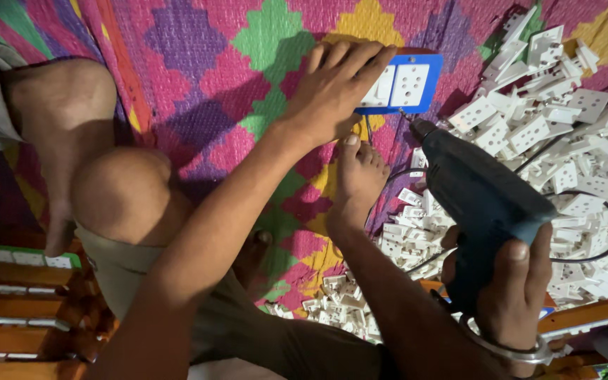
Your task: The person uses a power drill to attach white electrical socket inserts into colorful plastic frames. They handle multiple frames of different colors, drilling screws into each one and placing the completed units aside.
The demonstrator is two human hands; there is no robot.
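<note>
Pinning the blue switch plate (408,84) flat under your left hand (332,88), right hand (511,281) wrapped tight round the teal drill (480,204), bit tip touching the plate's lower edge, white socket pile (564,141) just beyond the drill.

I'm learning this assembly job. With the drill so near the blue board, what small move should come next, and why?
Probably ease the drill tip down onto the lower edge of the blue board. The left hand already presses the board flat on the mat, the right hand grips the drill, and its bit points just below the board.
</note>
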